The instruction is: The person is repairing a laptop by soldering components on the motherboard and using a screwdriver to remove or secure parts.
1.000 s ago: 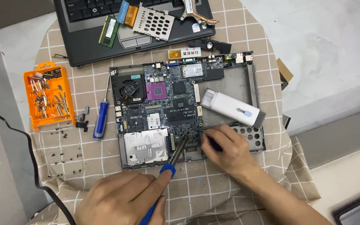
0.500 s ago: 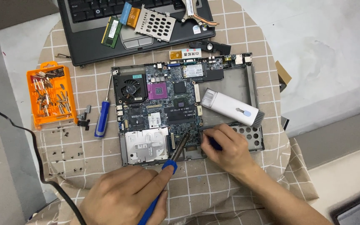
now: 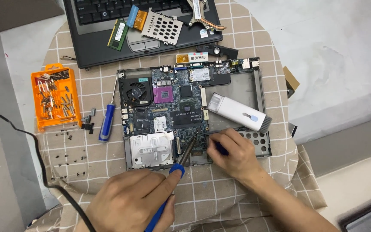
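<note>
A bare laptop motherboard (image 3: 172, 107) lies in its grey bottom case (image 3: 241, 88) on a checked cloth. My left hand (image 3: 129, 199) grips a blue-handled soldering iron (image 3: 181, 161) whose dark tip rests on the board's lower edge. My right hand (image 3: 232, 154) sits just right of that tip, fingers pinched on a small dark tool (image 3: 221, 149) against the case. A white brush-like cleaning tool (image 3: 239, 112) lies across the case's bare right half.
An orange bit case (image 3: 56, 96) and a blue screwdriver (image 3: 107, 122) lie to the left, with several loose screws (image 3: 65, 150) below. A black laptop keyboard half (image 3: 108, 34) carrying removed parts sits at the top. A black cable (image 3: 35, 150) runs along the left.
The view has shifted slightly. Both hands stay at the board's lower edge, and the iron's tip holds the same spot.
</note>
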